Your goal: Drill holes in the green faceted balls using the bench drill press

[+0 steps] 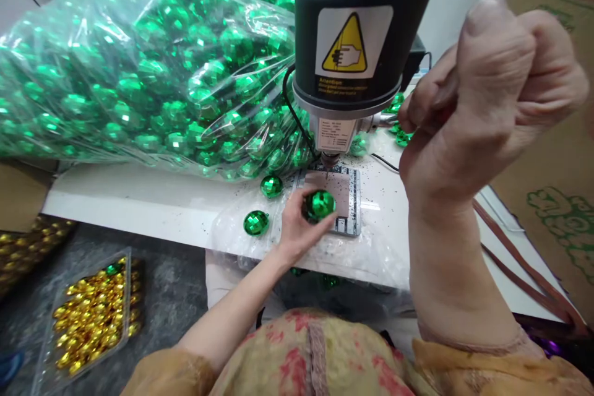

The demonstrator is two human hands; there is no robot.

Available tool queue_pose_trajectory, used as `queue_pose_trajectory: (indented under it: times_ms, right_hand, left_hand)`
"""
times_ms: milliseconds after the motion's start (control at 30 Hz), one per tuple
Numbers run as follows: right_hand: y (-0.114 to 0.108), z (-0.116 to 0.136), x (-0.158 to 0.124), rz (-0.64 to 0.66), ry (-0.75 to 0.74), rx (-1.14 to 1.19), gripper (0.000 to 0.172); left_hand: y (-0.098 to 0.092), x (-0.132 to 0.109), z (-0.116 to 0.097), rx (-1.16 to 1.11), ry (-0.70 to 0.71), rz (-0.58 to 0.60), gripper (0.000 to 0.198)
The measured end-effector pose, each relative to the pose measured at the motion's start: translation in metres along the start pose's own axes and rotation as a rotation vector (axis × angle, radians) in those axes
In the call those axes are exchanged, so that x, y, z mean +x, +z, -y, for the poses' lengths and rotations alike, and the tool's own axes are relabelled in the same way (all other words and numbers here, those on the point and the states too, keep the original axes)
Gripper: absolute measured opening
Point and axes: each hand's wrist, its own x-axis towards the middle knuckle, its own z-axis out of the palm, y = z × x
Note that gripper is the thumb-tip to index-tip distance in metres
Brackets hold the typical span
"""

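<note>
My left hand [297,226] is closed on a green faceted ball [321,204], holding it on the metal base plate [349,198] just under the bit of a small drill press [357,43]. My right hand [482,99] is raised close to the camera, fingers curled round the press's lever, of which only the thin metal end [385,120] shows. Two more green faceted balls [256,223] [271,185] lie loose on the white table [139,204] left of the plate.
A big clear plastic bag of green faceted balls [153,74] fills the back left of the table. A clear tray of small gold balls [93,315] lies on the floor at lower left. A cardboard box [557,185] stands at the right, with brown straps [520,266] beside it.
</note>
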Motion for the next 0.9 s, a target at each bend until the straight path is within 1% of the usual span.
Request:
queue_pose_trajectory:
  times_ms: [33, 133, 167, 200, 233, 267, 300, 333, 367, 400, 467, 500, 533, 567, 600, 633, 667, 733, 767, 800, 833, 900]
  right_hand:
    - [0.000, -0.001, 0.000, -0.010, -0.005, -0.007, 0.042]
    - [0.001, -0.003, -0.002, -0.025, -0.027, -0.010, 0.047]
    - [0.001, -0.004, -0.002, -0.027, -0.030, -0.007, 0.048]
    - [0.002, -0.004, -0.002, -0.028, -0.035, 0.001, 0.048]
    - [0.002, -0.004, -0.002, -0.029, -0.033, 0.010, 0.048]
    - [0.002, -0.004, -0.002, -0.036, -0.031, 0.016, 0.048]
    - [0.002, -0.004, -0.002, -0.045, -0.026, 0.019, 0.047]
    - [0.002, -0.003, -0.002, -0.049, -0.022, 0.019, 0.046]
    - [0.002, -0.003, -0.002, -0.050, -0.022, 0.016, 0.045]
    - [0.001, -0.003, -0.002, -0.042, -0.015, 0.008, 0.045]
    - [-0.001, -0.003, -0.003, -0.019, -0.009, 0.003, 0.044]
    - [-0.002, -0.003, -0.003, -0.008, -0.007, 0.006, 0.044]
    - [-0.003, -0.004, -0.003, -0.004, -0.007, 0.010, 0.043]
    - [-0.003, -0.004, -0.004, -0.007, -0.008, 0.015, 0.042]
    - [-0.004, -0.004, -0.004, -0.010, -0.008, 0.019, 0.042]
    - [-0.004, -0.004, -0.004, -0.012, -0.010, 0.024, 0.041]
    - [-0.004, -0.004, -0.004, -0.008, -0.012, 0.030, 0.041]
    - [-0.004, -0.005, -0.004, -0.008, -0.023, 0.044, 0.041]
    - [-0.003, -0.005, -0.004, -0.005, -0.028, 0.048, 0.040]
    - [-0.003, -0.005, -0.005, -0.007, -0.035, 0.056, 0.040]
    - [-0.002, -0.005, -0.005, -0.010, -0.043, 0.065, 0.040]
    - [-0.001, -0.006, -0.005, -0.012, -0.052, 0.085, 0.040]
  left_hand:
    - [-0.009, -0.012, -0.007, -0.028, 0.060, 0.072, 0.046]
    - [-0.033, -0.052, -0.016, -0.113, 0.263, 0.431, 0.049]
    - [-0.040, -0.065, -0.015, -0.076, 0.336, 0.531, 0.051]
    - [-0.045, -0.076, -0.012, 0.014, 0.413, 0.610, 0.050]
    - [-0.050, -0.085, -0.008, 0.141, 0.498, 0.664, 0.044]
    - [-0.054, -0.093, -0.003, 0.281, 0.583, 0.694, 0.037]
    - [-0.058, -0.099, 0.002, 0.403, 0.656, 0.696, 0.033]
    - [-0.062, -0.103, 0.006, 0.481, 0.709, 0.676, 0.035]
    - [-0.066, -0.105, 0.010, 0.509, 0.745, 0.635, 0.038]
    - [-0.070, -0.106, 0.012, 0.499, 0.769, 0.560, 0.036]
    - [-0.079, -0.103, 0.013, 0.474, 0.762, 0.336, 0.028]
    - [-0.084, -0.098, 0.012, 0.496, 0.725, 0.199, 0.029]
    - [-0.089, -0.092, 0.012, 0.552, 0.654, 0.068, 0.032]
    - [-0.094, -0.084, 0.013, 0.630, 0.552, -0.037, 0.037]
    - [-0.098, -0.075, 0.015, 0.712, 0.428, -0.094, 0.041]
    - [-0.103, -0.067, 0.018, 0.776, 0.307, -0.092, 0.044]
    - [-0.107, -0.060, 0.022, 0.810, 0.202, -0.044, 0.046]
    - [-0.114, -0.049, 0.030, 0.785, 0.068, 0.104, 0.043]
    - [-0.116, -0.046, 0.033, 0.731, 0.037, 0.154, 0.041]
    - [-0.116, -0.044, 0.034, 0.657, 0.024, 0.175, 0.039]
    - [-0.115, -0.042, 0.033, 0.564, 0.020, 0.169, 0.040]
    - [-0.105, -0.039, 0.026, 0.317, -0.005, 0.130, 0.048]
